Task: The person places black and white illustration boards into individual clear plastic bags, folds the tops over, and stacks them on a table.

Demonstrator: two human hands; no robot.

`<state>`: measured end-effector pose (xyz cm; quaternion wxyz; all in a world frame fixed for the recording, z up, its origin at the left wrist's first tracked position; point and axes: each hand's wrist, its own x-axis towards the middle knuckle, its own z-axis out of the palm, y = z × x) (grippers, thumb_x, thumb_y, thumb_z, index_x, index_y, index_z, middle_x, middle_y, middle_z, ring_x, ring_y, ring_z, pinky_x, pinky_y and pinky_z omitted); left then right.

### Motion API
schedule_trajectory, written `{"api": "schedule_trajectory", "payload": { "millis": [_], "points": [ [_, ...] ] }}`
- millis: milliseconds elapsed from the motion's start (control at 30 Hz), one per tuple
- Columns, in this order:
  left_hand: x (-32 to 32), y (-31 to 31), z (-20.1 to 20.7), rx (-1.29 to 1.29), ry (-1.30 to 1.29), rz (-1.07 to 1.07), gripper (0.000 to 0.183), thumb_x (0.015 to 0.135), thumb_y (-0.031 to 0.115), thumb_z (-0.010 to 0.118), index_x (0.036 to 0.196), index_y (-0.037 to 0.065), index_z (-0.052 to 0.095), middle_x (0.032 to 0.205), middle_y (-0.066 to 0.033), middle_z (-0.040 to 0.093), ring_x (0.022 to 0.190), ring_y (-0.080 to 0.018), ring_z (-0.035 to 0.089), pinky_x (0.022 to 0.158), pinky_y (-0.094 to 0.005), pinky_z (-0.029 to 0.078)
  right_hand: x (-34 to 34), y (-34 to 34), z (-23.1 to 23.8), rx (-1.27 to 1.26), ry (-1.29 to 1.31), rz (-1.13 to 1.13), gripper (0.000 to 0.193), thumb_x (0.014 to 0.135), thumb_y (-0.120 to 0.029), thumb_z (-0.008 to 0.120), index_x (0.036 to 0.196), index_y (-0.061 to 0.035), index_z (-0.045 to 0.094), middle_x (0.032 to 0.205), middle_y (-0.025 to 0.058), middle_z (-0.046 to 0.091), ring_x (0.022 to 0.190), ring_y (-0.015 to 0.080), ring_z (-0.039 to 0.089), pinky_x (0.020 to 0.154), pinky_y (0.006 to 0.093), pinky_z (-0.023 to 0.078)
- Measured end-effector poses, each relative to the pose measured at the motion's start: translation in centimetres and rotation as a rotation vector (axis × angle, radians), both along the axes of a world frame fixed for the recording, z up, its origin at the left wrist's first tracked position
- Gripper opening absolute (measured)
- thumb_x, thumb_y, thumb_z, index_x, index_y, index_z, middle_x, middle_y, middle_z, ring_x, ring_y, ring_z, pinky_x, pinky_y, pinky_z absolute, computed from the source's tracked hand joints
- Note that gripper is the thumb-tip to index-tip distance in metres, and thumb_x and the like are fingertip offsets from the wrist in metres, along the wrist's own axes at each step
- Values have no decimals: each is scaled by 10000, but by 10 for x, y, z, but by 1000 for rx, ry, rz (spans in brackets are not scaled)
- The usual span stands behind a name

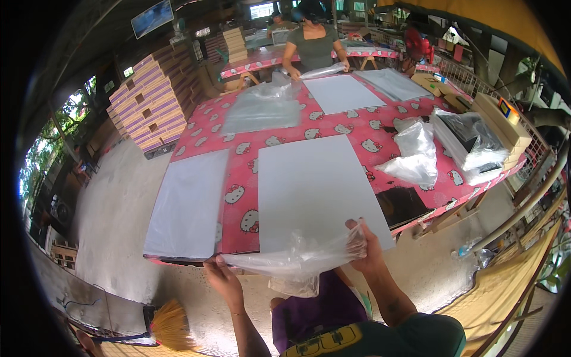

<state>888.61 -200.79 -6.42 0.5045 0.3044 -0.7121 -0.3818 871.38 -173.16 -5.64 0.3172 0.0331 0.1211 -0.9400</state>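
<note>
A clear plastic bag [297, 259] stretches between my two hands at the near edge of the table. My left hand [225, 278] pinches its left end, beside the table's front corner. The right hand [370, 247] grips the bunched right end with fingers closed. Part of the bag hangs down over the edge. Just beyond it lies a large white sheet [315, 184], its near edge partly covered by the plastic. To the left rests a pile of flat sheets in clear plastic [187, 202].
The table wears a pink patterned cloth [238, 178]. Crumpled plastic [416, 152] and a wrapped bundle [467, 143] sit at right. Across the table, a person [315, 44] handles plastic near another white sheet [342, 94]. Stacked cartons [157, 98] and a broom [172, 326] stand left.
</note>
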Motion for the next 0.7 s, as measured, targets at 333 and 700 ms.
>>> {"api": "schedule_trajectory", "payload": {
  "millis": [333,700],
  "points": [
    [-27,72,95,-462,-206,-609,742,743,19,700,1381,53,322,1132,-122,560,1042,-224,547,808,-337,454,17,-6,68,420,1490,81,143,835,-84,643,969,-67,595,840,15,527,736,87,513,607,226,409],
    [-19,80,106,130,144,-1599,198,779,-76,566,935,10,653,653,-26,545,571,-85,451,529,-234,345,1,1,27,1801,1662,-35,195,745,-144,693,903,-60,617,927,137,583,850,326,588,677,406,482]
  ]
}}
